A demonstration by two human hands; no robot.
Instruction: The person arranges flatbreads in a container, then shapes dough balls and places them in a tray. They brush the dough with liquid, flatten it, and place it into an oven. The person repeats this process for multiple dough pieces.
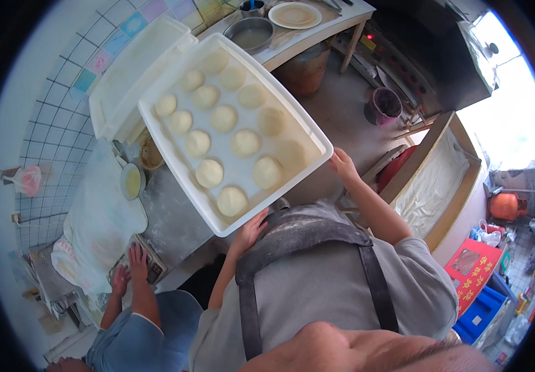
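A deep white plastic tub is held in front of my body, tilted in the picture. Rows of round dough balls lie spaced apart on its bottom. My left hand grips the near rim at the lower corner, its fingers partly beneath the tub. At the right corner my right hand holds the same rim, most of its fingers hidden behind the wall. Under the tub's left edge shows part of a floury grey worktop.
Another person works at left, hands near a scale. Beyond the tub, a table bears a metal bowl and plate. White tubs stand against the tiled wall. At right are a bucket and a cloth-lined wooden trough.
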